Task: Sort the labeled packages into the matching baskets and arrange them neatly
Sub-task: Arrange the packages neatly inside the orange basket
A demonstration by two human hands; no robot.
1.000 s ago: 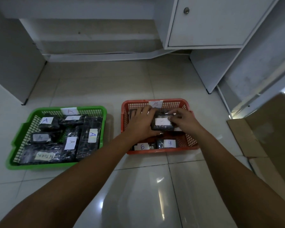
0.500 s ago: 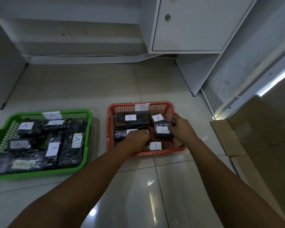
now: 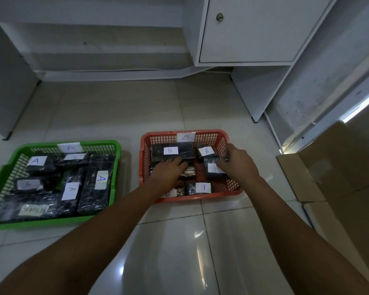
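Hands inside the red basket (image 3: pixel 232 184), both on black B-labeled packages.
Right hand (image 3: pixel 239 165) grips a black wrapped package (image 3: pixel 213 170) at the basket's right side, fingers curled on it; left hand (image 3: pixel 168 172) lies palm-down, fingers relaxed, over packages at the left-centre, just before a large B package (image 3: pixel 172 153). Beside it on the tiled floor (image 3: pixel 179 241) sits the green basket (image 3: pixel 113 145), filled with A packages.
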